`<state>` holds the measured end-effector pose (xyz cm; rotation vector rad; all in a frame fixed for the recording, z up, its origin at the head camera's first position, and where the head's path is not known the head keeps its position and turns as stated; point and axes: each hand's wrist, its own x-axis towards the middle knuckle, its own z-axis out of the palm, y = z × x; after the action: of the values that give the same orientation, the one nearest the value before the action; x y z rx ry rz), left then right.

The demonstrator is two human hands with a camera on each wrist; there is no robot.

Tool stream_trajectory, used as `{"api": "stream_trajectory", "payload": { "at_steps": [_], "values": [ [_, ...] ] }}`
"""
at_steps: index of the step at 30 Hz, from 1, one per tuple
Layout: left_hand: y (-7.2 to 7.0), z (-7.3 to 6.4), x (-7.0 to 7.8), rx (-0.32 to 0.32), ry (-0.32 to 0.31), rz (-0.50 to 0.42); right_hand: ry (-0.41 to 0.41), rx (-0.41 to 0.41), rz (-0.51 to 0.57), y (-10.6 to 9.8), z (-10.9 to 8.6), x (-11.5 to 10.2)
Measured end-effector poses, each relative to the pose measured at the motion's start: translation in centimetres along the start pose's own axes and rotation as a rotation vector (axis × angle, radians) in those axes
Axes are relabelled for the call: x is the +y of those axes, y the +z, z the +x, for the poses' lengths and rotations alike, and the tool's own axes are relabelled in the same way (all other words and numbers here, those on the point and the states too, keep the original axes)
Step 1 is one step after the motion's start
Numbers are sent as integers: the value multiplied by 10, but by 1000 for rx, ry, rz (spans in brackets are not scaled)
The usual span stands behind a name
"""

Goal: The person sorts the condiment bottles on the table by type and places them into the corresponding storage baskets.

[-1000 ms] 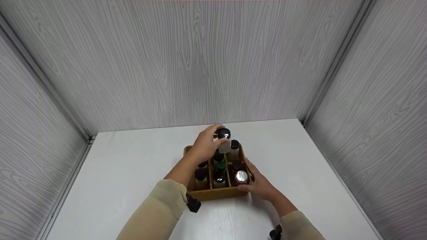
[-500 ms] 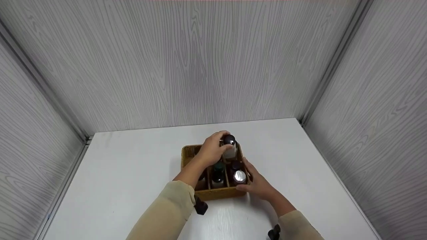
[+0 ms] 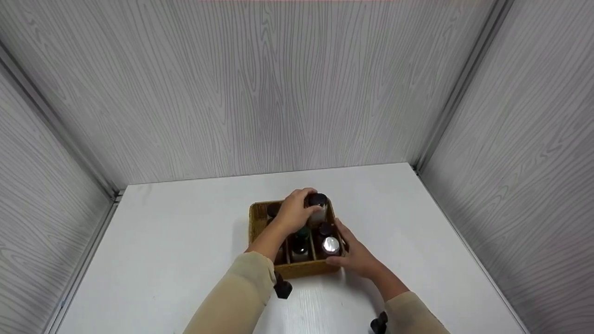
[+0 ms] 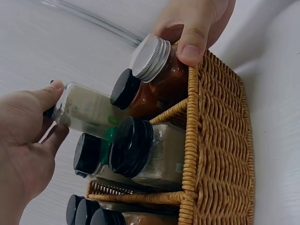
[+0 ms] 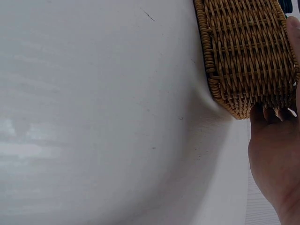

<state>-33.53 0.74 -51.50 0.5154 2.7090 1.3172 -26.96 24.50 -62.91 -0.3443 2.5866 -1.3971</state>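
Note:
A wicker basket (image 3: 306, 268) with dividers stands on the white table, full of capped jars. My left hand (image 3: 293, 212) pinches a clear spice jar (image 3: 318, 215) by its black cap, low over the basket's back right compartment. In the left wrist view that jar (image 4: 86, 105) holds a pale powder and slants in among the others. My right hand (image 3: 358, 258) grips the basket's right front corner, thumb at the front and fingers along the side. Just inside that corner sits a silver-lidded jar (image 4: 165, 65) of red-brown contents, beside a black-capped one (image 4: 136, 96).
A black-capped jar (image 4: 150, 150) and a green cap (image 4: 108, 143) show in the middle compartment. Several dark-capped jars (image 4: 96, 215) fill the left one. Grey wood-grain panels (image 3: 260, 93) wall the table (image 3: 167, 260) at the back and both sides.
My left hand has moved slightly right and down, lowering the jar from above the basket into the back right compartment. My right hand keeps its grip on the basket corner.

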Motion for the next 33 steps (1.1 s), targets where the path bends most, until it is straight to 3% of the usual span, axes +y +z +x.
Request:
{"api": "stream_trajectory", "payload": {
  "at_steps": [11,33],
  "values": [
    [7,4,-4,-33,-22,63,10,-8,19,1,1,0],
    [25,8,-15,-37,17,224,-13,0,-1,-1,-1,1]
  ]
}}
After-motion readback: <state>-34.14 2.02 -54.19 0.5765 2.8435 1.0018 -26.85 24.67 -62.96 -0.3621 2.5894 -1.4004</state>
